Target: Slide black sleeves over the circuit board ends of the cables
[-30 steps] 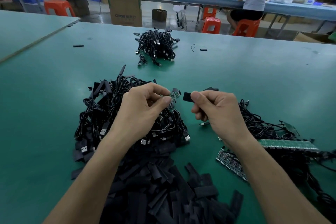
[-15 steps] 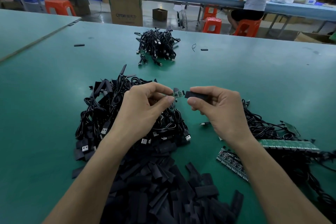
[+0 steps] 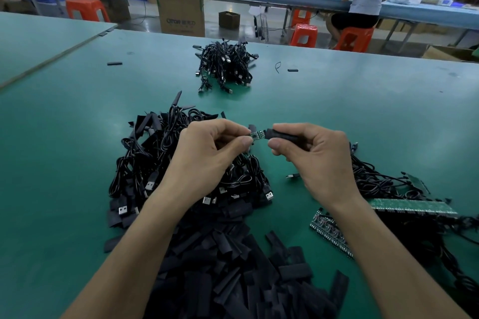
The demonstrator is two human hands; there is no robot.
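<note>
Black sleeve (image 3: 283,135) pinched in right fingers (image 3: 288,127) seemingly touches board (image 3: 256,134) pinched by left fingers (image 3: 241,141).

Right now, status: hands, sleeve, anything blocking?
Left hand pinches circuit board. Right hand pinches black sleeve, mouth at board's end, board mostly bare. Nothing between them.

Green table (image 3: 363,116); black sleeves (image 3: 233,280); black cables (image 3: 145,158); green circuit board (image 3: 257,134); orange stools (image 3: 303,35).
</note>
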